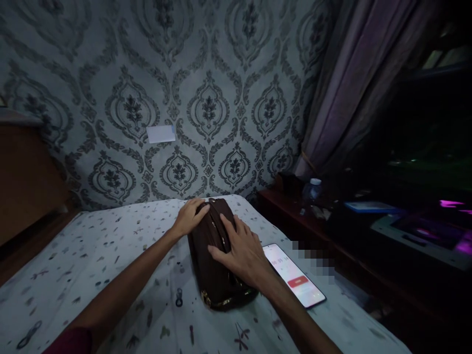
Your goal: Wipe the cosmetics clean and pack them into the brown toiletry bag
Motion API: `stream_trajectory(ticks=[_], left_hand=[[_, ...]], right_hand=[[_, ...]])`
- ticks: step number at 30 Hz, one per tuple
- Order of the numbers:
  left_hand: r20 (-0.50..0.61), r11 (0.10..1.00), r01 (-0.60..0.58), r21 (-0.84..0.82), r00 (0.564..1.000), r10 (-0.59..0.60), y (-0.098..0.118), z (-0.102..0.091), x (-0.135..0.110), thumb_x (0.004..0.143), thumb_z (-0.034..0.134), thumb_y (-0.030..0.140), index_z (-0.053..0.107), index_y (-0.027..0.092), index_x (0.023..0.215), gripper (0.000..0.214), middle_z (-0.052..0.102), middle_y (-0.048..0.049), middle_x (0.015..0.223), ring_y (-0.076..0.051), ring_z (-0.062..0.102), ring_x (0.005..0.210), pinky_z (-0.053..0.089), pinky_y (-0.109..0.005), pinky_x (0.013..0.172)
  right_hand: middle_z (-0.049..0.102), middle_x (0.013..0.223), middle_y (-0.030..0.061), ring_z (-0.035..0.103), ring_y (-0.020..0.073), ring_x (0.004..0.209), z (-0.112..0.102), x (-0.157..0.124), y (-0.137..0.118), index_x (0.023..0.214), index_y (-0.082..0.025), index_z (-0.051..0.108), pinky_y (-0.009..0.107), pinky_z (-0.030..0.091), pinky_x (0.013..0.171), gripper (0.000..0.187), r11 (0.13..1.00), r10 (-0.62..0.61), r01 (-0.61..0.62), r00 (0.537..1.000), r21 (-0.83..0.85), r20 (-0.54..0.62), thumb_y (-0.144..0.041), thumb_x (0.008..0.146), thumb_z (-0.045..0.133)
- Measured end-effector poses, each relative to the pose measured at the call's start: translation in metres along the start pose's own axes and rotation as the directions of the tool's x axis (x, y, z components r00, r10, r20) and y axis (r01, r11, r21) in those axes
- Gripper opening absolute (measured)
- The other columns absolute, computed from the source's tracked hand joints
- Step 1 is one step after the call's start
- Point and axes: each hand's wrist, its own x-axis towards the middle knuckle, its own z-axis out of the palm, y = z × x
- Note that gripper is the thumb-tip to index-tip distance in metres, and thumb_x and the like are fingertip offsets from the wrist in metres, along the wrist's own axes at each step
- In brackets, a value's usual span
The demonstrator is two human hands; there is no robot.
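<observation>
A dark brown zippered bag (201,255) lies on the bed, its gold-coloured zips running along the top and the near edge. At the bag's far left corner is my left hand (189,219), its fingers closed over the edge and its thumb on the top near the zip. My right hand (243,250) rests on the bag's right side with thumb and fingers spread, covering part of the zip. Just right of that hand, a phone (295,278) lies face up with a lit timer screen and a red button.
The bed has a white patterned sheet (140,265) and meets a wallpapered wall (206,108). Beyond its right edge stands a dark reddish table (273,206) with a plastic bottle (313,189). A wooden cabinet (29,177) is at left, a curtain (339,88) at right.
</observation>
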Motion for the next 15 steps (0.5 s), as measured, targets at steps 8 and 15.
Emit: stream_trajectory(ticks=[8, 15], left_hand=[[0.292, 0.842, 0.532, -0.093, 0.823, -0.487, -0.049, -0.008, 0.056, 0.095, 0.050, 0.048, 0.064, 0.013, 0.106, 0.039, 0.069, -0.0075, 0.100, -0.020, 0.067, 0.089, 0.057, -0.037, 0.076], [0.465, 0.691, 0.720, -0.067, 0.635, -0.617, -0.066, 0.017, 0.077, 0.093, 0.059, 0.036, 0.057, 0.016, 0.124, 0.037, 0.060, -0.0096, 0.123, -0.022, 0.063, 0.105, 0.055, -0.044, 0.088]], right_hand=[[0.032, 0.156, 0.0203, 0.030, 0.0388, 0.143, 0.008, 0.002, 0.004, 0.151, -0.020, 0.034, 0.056, 0.027, 0.110, 0.081, 1.000, -0.017, 0.018, 0.997, 0.015, -0.078, -0.046, 0.079, 0.062], [0.033, 0.155, 0.0191, 0.031, 0.0381, 0.142, 0.010, 0.002, 0.006, 0.151, -0.021, 0.034, 0.055, 0.030, 0.109, 0.081, 0.999, -0.033, 0.035, 0.995, 0.024, -0.097, -0.044, 0.078, 0.061]])
